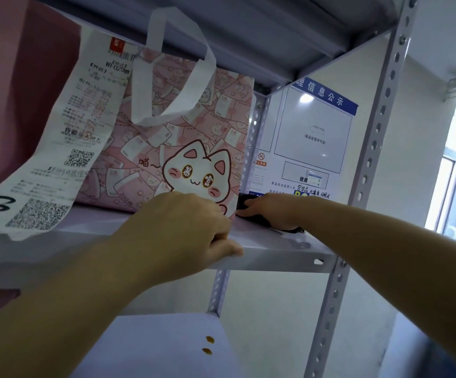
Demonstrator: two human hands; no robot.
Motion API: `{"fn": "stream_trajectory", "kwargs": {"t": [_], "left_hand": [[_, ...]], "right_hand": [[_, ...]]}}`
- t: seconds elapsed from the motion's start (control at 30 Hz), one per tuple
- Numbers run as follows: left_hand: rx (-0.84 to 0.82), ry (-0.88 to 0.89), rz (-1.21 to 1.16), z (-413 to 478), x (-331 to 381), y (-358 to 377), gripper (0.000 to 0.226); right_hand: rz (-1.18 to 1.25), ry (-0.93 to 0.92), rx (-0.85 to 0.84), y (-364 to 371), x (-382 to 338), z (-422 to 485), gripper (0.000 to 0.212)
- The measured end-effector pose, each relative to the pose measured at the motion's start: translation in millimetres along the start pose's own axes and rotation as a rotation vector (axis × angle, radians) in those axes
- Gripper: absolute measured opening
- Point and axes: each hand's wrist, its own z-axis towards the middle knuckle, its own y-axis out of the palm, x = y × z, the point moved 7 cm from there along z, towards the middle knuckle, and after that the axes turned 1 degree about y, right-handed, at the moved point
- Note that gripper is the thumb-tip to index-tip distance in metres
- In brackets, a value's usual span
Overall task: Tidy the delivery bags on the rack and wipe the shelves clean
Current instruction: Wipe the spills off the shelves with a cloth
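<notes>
On shelf (276,242), bag (194,132) stands upright; left hand (191,225) fingers curled, right hand (273,211) pressing cloth (248,199).

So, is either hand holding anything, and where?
Right hand presses on top of a dark cloth on the shelf. Left hand sits at the lower corner of the bag; whether it has a grip cannot be told.
</notes>
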Motion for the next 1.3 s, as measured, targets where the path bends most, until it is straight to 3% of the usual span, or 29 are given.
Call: {"fn": "stream_trajectory", "kwargs": {"t": [0.13,0.23,0.4,0.53,0.73,0.87,1.13,1.2,1.3], "left_hand": [[0.145,0.091,0.077,-3,-3,-3,0.041],[0.237,0.085,0.093,-4,-13,-1,0.052],[0.273,0.096,0.061,-2,-17,2,0.051],[0.293,0.117,0.074,-3,-15,0,0.055],[0.291,0.106,0.048,-4,-15,-2,0.056],[0.226,0.058,0.092,-4,-13,-3,0.053],[0.067,-0.075,0.161,-19,1,2,0.036],[0.116,-0.072,0.103,-35,4,0,0.035],[0.356,0.016,0.036,-65,18,-18,0.028]], "right_hand": [[-0.208,-0.128,-0.056,-2,-3,-18,0.043],[-0.207,-0.063,-0.088,-3,2,-16,0.044],[0.015,0.144,-0.018,-7,0,0,0.04],[-0.098,0.088,-0.034,-7,-4,-8,0.042],[-0.079,0.003,0.008,-18,-17,-46,0.073],[-0.048,-0.022,0.045,-28,-29,-80,0.07],[-0.156,-0.131,0.351,-40,-67,-160,0.052],[-0.145,-0.185,0.457,-41,-74,-185,0.046],[-0.121,-0.26,0.609,-41,-83,-222,0.038]]}}
